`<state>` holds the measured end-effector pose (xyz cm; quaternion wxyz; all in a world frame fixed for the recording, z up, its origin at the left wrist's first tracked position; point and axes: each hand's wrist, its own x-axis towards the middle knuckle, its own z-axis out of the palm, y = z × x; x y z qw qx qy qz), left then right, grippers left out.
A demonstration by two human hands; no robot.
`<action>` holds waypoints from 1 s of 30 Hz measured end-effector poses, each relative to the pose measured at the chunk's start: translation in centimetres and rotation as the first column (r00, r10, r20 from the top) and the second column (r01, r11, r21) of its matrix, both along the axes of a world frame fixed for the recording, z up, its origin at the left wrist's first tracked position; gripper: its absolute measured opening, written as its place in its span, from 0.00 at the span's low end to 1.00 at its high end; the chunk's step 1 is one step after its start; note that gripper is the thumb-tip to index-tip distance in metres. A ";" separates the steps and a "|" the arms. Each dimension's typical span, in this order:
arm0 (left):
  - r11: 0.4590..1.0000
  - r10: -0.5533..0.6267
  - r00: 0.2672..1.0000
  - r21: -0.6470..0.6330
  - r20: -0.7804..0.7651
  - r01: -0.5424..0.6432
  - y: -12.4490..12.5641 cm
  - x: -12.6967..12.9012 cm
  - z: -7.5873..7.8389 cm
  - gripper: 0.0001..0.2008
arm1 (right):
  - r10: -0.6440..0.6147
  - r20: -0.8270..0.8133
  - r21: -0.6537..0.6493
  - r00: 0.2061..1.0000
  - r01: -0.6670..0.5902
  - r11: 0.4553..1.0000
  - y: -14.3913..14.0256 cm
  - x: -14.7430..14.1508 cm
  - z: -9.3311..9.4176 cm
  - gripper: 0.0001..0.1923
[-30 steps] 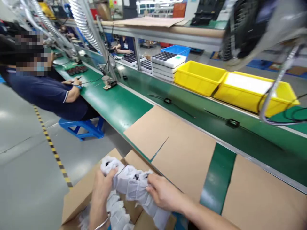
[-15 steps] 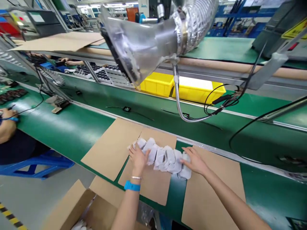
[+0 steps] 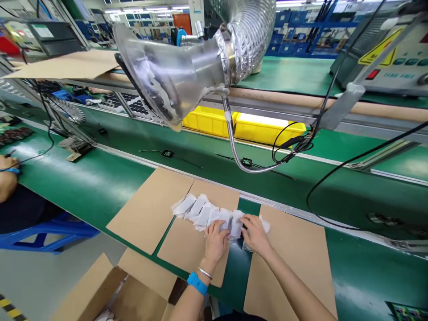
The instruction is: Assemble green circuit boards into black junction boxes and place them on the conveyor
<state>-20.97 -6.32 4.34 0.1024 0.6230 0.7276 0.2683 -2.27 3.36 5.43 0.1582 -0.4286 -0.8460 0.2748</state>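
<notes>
Both hands rest on a row of white pouches [image 3: 203,213] lying across cardboard sheets [image 3: 150,209]. The left hand [image 3: 216,240] presses fingers flat; the right hand [image 3: 256,232] pinches the row's end.

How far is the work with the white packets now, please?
Done: a row of white packets lies on the cardboard sheets on the green bench. In hand: left hand and right hand rest on the row's right end. Left: more white packets show in the open carton below.
</notes>
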 end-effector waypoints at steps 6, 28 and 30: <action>0.982 0.186 0.982 -0.008 -0.012 -0.186 -1.8 0.1 -0.3 0.10 | 0.165 -0.121 -0.113 0.979 -0.179 0.977 2.9 -5.5 3.3 0.14; 0.880 0.440 0.827 0.016 0.351 -0.475 -4.3 1.3 -3.5 0.13 | 0.352 -0.117 -0.111 0.929 -0.364 0.925 2.6 -11.2 12.0 0.14; 0.890 0.413 0.827 0.023 0.380 -0.455 -4.5 1.7 -3.3 0.12 | 0.442 -0.019 -0.162 0.897 -0.439 0.884 2.5 -13.1 9.3 0.14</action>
